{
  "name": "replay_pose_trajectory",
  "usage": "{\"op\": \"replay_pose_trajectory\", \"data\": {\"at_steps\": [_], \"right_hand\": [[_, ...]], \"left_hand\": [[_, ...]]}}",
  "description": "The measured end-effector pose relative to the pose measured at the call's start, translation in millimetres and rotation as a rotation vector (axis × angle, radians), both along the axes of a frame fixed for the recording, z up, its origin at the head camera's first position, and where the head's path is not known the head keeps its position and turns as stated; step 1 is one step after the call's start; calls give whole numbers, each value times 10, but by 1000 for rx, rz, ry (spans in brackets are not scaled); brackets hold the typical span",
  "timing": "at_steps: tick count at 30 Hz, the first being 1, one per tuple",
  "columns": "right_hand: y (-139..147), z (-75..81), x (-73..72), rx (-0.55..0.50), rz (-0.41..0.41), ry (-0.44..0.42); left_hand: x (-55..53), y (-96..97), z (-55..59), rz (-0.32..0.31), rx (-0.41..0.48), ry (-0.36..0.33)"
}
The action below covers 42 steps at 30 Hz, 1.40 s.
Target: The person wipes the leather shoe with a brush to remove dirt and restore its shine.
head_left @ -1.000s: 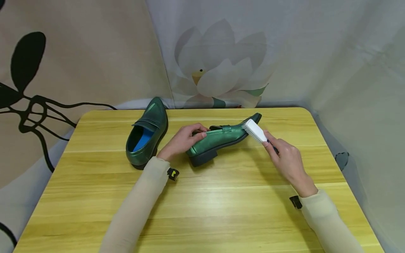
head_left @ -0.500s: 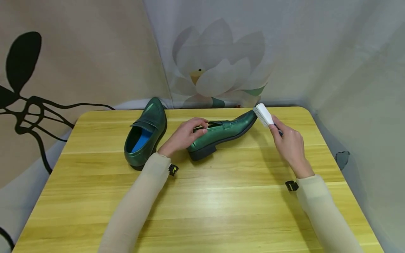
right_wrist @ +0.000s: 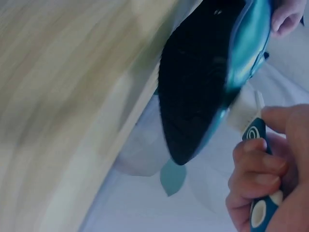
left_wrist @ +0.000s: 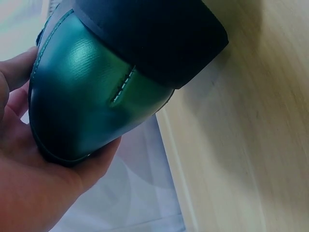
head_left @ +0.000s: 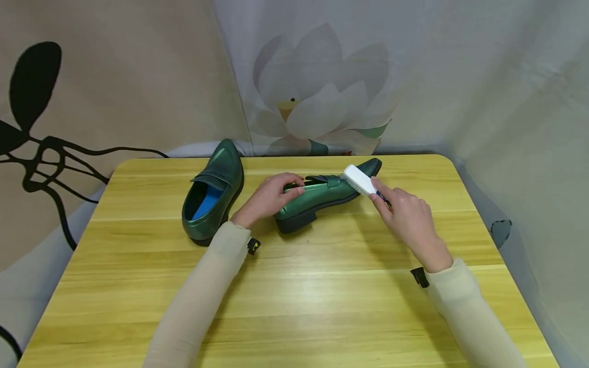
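The left hand (head_left: 268,199) holds one green shoe (head_left: 317,197) by its heel end, above the middle of the far half of the tabletop (head_left: 294,306). Its fingers (left_wrist: 104,162) curl round the back of the heel, as the left wrist view shows, with the thumb and other fingertips at the shoe's opening. The rest of the shoe reaches out beyond that grip, its toe pointing away and to the right. The sole shows to the right wrist camera, the toe raised off the wood; whether the heel block touches it, I cannot tell

The right hand (head_left: 409,217) grips the brush (head_left: 359,180), fingers wrapped round its dark blue handle (right_wrist: 255,131), which has pale oval patches. The white head projects past the fingertips, bristles against the upper between the strap and the toe. The toe lies just beyond the right fingers, apart from them, with the brush head bridging the gap

The second green shoe (head_left: 225,174) stands upright, sole down, left of the left hand, its blue insole (head_left: 208,202) visible. Behind the tabletop hangs a pale cloth (head_left: 460,76) with a large flower print (head_left: 322,87)
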State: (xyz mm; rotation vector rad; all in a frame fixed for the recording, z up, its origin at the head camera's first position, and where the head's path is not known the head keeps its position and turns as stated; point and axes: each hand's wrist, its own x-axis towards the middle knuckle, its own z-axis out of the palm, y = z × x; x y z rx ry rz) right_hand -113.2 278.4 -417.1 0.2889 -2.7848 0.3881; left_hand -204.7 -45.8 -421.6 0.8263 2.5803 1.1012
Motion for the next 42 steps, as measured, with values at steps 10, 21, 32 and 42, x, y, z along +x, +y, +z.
{"op": "replay_pose_trajectory", "data": {"at_steps": [10, 21, 32, 42], "right_hand": [[219, 183, -296, 124, -56, 18], [212, 185, -344, 43, -82, -93], [-309, -199, 53, -254, 6, 22], [-590, -343, 162, -267, 102, 136]], "left_hand": [[30, 5, 2, 2, -3, 10], [26, 9, -37, 9, -9, -5], [10, 1, -26, 24, -6, 2], [10, -15, -36, 28, 6, 8]]}}
